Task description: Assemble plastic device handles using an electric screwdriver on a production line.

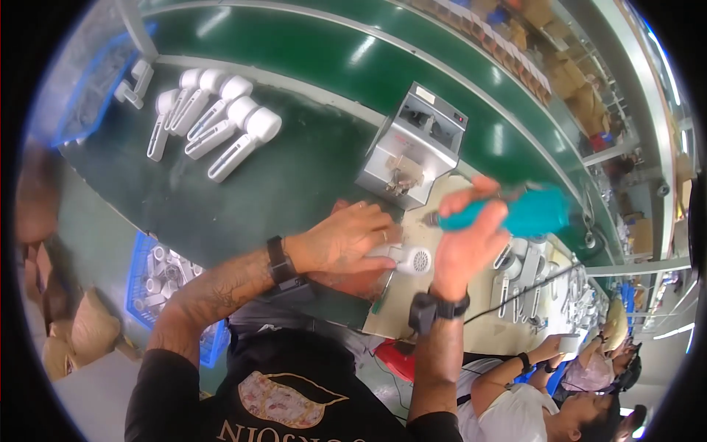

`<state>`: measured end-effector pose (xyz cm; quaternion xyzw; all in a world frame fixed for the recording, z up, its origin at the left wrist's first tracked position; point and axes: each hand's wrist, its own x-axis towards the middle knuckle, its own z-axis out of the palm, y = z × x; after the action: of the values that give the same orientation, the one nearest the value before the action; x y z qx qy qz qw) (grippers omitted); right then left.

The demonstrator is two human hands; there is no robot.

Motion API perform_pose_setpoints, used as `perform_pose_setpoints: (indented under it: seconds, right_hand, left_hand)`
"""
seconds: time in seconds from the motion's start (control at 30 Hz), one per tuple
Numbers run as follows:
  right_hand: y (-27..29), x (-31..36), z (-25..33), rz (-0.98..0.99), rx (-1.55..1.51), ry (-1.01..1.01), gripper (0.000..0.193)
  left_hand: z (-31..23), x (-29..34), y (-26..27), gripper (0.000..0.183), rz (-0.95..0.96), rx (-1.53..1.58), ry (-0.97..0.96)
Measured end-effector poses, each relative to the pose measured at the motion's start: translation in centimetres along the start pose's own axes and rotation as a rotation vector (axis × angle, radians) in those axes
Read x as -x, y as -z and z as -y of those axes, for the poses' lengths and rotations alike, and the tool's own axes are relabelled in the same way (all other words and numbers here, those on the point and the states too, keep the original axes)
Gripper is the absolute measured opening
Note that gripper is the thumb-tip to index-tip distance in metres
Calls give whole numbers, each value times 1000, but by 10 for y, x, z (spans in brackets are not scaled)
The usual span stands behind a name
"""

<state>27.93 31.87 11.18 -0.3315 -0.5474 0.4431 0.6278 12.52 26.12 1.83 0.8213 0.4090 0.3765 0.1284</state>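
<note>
Mid-frame, the white device (417, 260) grasped in the left hand (345, 239) is best braced, the driver (526, 211) gripped in the right hand (471, 243) squared.

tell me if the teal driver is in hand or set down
In hand: the right hand is wrapped around the teal driver.

box-shaped machine (379, 151) on the bench (294, 169), handheld devices (212, 138) to its left, power driver (534, 212) to its right
</note>
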Motion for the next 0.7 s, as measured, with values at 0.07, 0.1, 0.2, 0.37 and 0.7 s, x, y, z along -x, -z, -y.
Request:
perform_pose_setpoints:
  seconds: [0.07, 0.1, 0.2, 0.37, 0.7]
  right_hand:
    - [-13, -19, -23, 54, 72, 72, 36]
    - [-19, -27, -34, 59, 80, 73, 36]
    - [-35, -31, -47, 119, 121, 110, 33]
    - [-33, -31, -69, 171, 60, 104, 33]
    - [-3, 9, -32, 174, 42, -16, 45]
  left_hand:
    - [2, 4, 2, 36, 56, -93, -11]
    - [3, 4, 2, 39, 62, -103, -7]
    - [5, 13, -3, 39, -26, -69, 15]
    - [6, 10, -4, 40, -13, -31, 67]
    - [7, 10, -6, 38, -33, -12, 127]
